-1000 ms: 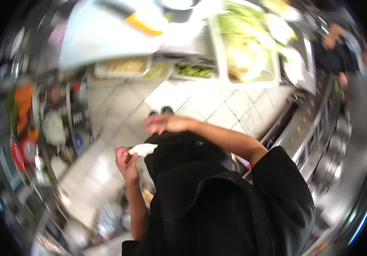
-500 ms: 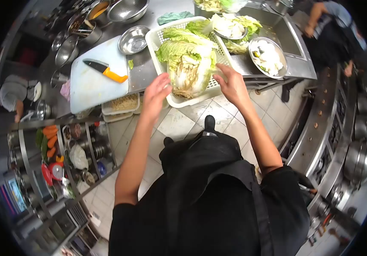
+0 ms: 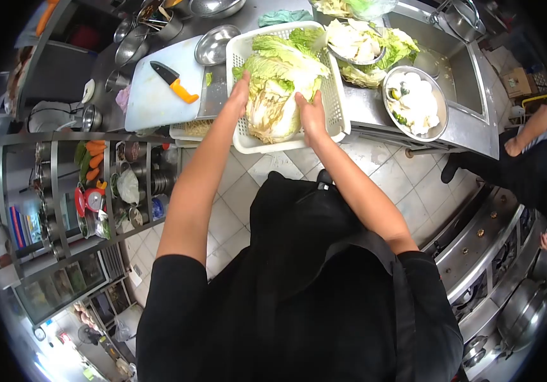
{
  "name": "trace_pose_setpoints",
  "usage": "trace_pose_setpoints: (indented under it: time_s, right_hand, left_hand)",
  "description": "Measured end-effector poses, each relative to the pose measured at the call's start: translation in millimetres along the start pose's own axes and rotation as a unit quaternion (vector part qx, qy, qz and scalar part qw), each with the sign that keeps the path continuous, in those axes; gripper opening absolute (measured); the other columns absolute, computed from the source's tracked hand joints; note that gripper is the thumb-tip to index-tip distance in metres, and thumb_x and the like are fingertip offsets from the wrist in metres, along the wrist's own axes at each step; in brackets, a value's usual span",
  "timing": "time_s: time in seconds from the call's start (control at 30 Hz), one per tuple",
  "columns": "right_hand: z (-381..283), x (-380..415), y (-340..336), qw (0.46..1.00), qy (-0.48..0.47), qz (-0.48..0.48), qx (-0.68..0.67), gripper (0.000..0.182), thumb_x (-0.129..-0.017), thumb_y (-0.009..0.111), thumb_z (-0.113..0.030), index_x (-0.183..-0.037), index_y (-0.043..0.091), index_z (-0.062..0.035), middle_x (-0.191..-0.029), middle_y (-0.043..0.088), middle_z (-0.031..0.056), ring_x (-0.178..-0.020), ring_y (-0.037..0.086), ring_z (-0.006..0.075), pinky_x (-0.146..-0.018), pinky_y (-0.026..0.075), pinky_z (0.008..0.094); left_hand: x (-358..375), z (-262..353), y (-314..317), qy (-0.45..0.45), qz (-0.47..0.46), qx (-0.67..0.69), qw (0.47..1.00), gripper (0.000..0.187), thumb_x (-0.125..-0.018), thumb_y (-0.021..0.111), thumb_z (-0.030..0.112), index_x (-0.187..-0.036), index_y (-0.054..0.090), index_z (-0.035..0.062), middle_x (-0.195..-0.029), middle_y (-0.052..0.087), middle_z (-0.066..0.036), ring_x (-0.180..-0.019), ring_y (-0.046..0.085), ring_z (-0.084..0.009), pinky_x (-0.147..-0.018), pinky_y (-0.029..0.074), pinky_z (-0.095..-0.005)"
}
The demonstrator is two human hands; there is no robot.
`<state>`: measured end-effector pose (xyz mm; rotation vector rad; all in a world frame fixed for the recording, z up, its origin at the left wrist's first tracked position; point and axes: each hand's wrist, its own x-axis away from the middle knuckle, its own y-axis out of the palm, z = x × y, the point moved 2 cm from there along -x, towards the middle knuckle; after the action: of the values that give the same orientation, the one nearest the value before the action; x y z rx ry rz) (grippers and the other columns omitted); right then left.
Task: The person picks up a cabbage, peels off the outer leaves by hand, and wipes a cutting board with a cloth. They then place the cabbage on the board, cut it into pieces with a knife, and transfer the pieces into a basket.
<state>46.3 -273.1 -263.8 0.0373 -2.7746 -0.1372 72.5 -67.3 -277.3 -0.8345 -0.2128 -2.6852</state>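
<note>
A large leafy cabbage (image 3: 276, 102) with a browned base lies in a white perforated basket (image 3: 343, 121) at the counter's front edge. My left hand (image 3: 240, 95) is pressed round the cabbage's left side, its fingers partly hidden by leaves. On the right side, my right hand (image 3: 311, 114) grips the cabbage, with the thumb on top. Left of the basket, a knife with an orange handle (image 3: 183, 91) rests on a white cutting board (image 3: 152, 108).
Metal bowls, one empty (image 3: 217, 46) and one with white pieces (image 3: 415, 105), flank the basket. A green cloth (image 3: 284, 18) lies behind it. Beyond are a sink (image 3: 458, 76) and another person (image 3: 534, 165) at right. Shelves (image 3: 63, 178) with vegetables stand at left.
Both hands have moved inward from beside the cabbage and closed on its sides. The whole view has shifted, and the other person at right appears lower in it.
</note>
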Motion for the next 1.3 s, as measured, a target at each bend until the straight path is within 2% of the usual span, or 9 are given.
trace_pose_setpoints:
  time_s: [0.07, 0.13, 0.27, 0.33, 0.67, 0.8, 0.9, 1.0, 1.3]
  right_hand:
    - [4.0, -10.2, -5.4, 1.000, -0.024, -0.007, -0.003, 0.056, -0.093, 0.048, -0.022, -0.138, 0.027, 0.0042, -0.134, 0.044, 0.0175, -0.121, 0.045, 0.0241, -0.100, 0.035, 0.0317]
    - [14.0, -18.5, -5.0, 0.952, 0.081, -0.079, -0.284, 0.044, -0.096, 0.039, -0.024, -0.131, 0.037, 0.0026, -0.128, 0.050, 0.0153, -0.116, 0.050, 0.0236, -0.097, 0.041, 0.0347]
    - [-27.0, 7.2, -8.3, 0.946, 0.177, -0.089, -0.258, 0.042, -0.098, 0.033, -0.026, -0.128, 0.042, 0.0018, -0.126, 0.052, 0.0156, -0.114, 0.052, 0.0233, -0.095, 0.044, 0.0373]
    - [-19.5, -7.8, -1.3, 0.954, 0.144, -0.107, -0.239, 0.042, -0.099, 0.033, -0.028, -0.128, 0.041, 0.0015, -0.126, 0.051, 0.0162, -0.114, 0.051, 0.0241, -0.096, 0.044, 0.0377]
    - [-95.6, 25.3, 4.3, 0.968, 0.097, -0.192, -0.126, 0.062, -0.094, 0.048, -0.021, -0.143, 0.018, 0.0029, -0.143, 0.033, 0.0191, -0.130, 0.035, 0.0243, -0.106, 0.028, 0.0315]
    - [-102.8, 36.7, 10.3, 0.973, 0.041, -0.217, -0.065, 0.069, -0.091, 0.053, -0.015, -0.143, 0.014, 0.0046, -0.141, 0.034, 0.0210, -0.129, 0.036, 0.0244, -0.106, 0.029, 0.0322]
    - [-93.6, 32.9, 8.9, 0.932, 0.047, -0.275, -0.229, 0.068, -0.091, 0.047, -0.011, -0.145, 0.007, 0.0014, -0.140, 0.035, 0.0194, -0.128, 0.037, 0.0248, -0.107, 0.030, 0.0347]
    - [-47.8, 9.4, 26.0, 0.864, 0.086, -0.340, -0.361, 0.065, -0.092, 0.044, -0.013, -0.145, 0.009, -0.0015, -0.143, 0.031, 0.0173, -0.130, 0.035, 0.0251, -0.108, 0.029, 0.0362]
    - [-96.9, 11.0, 19.0, 0.894, -0.109, -0.408, -0.146, 0.066, -0.087, 0.056, -0.025, -0.142, 0.028, -0.0025, -0.146, 0.030, 0.0117, -0.134, 0.028, 0.0208, -0.109, 0.020, 0.0347]
  left_hand:
    - [4.7, 14.2, 3.2, -0.029, -0.011, 0.033, 0.999, 0.074, -0.094, 0.026, 0.057, -0.126, 0.042, -0.0076, -0.114, 0.057, -0.021, -0.102, 0.056, -0.0288, -0.086, 0.046, -0.0428]
    - [17.1, 19.0, 3.1, -0.043, 0.085, 0.003, 0.995, 0.072, -0.095, 0.027, 0.055, -0.121, 0.045, -0.0096, -0.110, 0.059, -0.021, -0.092, 0.057, -0.0271, -0.078, 0.046, -0.0404]
    - [26.4, -10.8, 3.1, -0.004, -0.009, 0.137, 0.990, 0.059, -0.097, 0.027, 0.047, -0.128, 0.042, -0.0013, -0.120, 0.055, -0.020, -0.107, 0.056, -0.0290, -0.092, 0.046, -0.0420]
    - [25.3, -15.3, 3.5, -0.051, -0.132, 0.188, 0.972, 0.055, -0.098, 0.027, 0.044, -0.133, 0.039, 0.0032, -0.127, 0.051, -0.017, -0.116, 0.051, -0.0281, -0.098, 0.043, -0.0430]
    - [111.6, 57.4, 10.6, -0.106, -0.069, 0.094, 0.987, 0.053, -0.098, 0.028, 0.041, -0.135, 0.037, 0.0046, -0.130, 0.050, -0.015, -0.116, 0.052, -0.0267, -0.096, 0.045, -0.0438]
    - [143.8, 85.3, 8.3, -0.048, -0.034, 0.060, 0.996, 0.055, -0.096, 0.032, 0.045, -0.134, 0.038, 0.0064, -0.130, 0.050, -0.013, -0.117, 0.051, -0.0283, -0.096, 0.043, -0.0479]
    - [177.4, 100.3, 2.6, 0.031, -0.057, 0.083, 0.994, 0.055, -0.096, 0.033, 0.047, -0.134, 0.038, 0.0079, -0.132, 0.048, -0.013, -0.120, 0.048, -0.0294, -0.099, 0.040, -0.0495]
    - [160.6, 77.5, -6.6, 0.002, -0.077, 0.236, 0.969, 0.057, -0.095, 0.033, 0.049, -0.135, 0.038, 0.0086, -0.135, 0.045, -0.013, -0.123, 0.045, -0.0308, -0.101, 0.037, -0.0513]
    - [133.8, 34.8, -25.7, 0.121, -0.058, 0.343, 0.930, 0.068, -0.091, 0.036, 0.056, -0.136, 0.037, 0.0053, -0.133, 0.046, -0.015, -0.119, 0.048, -0.0316, -0.096, 0.043, -0.0476]
